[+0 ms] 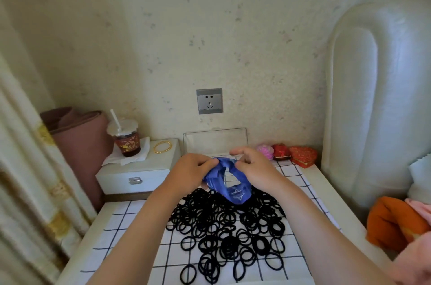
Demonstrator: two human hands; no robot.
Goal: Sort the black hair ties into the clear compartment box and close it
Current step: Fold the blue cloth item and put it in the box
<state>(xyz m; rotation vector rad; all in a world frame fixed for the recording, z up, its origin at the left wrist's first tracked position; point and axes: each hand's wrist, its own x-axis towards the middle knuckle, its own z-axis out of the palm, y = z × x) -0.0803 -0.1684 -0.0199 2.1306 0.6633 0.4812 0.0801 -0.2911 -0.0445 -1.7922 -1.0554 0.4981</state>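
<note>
Your left hand [191, 169] and right hand [253, 168] each pinch the rim of a blue pouch [229, 185], holding it just above the far end of the black hair ties [229, 233] heaped on the checked cloth [130, 233]. The clear box [215, 141] stands open behind your hands, against the far wall.

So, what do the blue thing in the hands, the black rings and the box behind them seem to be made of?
The blue scrunchie looks like thin, slightly shiny fabric: it bunches into soft folds and carries pale star marks. The black hair ties look like matte elastic cord, probably fabric-covered, lying in limp loops. The compartment box looks like clear hard plastic: the wall shows through its raised lid, whose edges glint.
</note>
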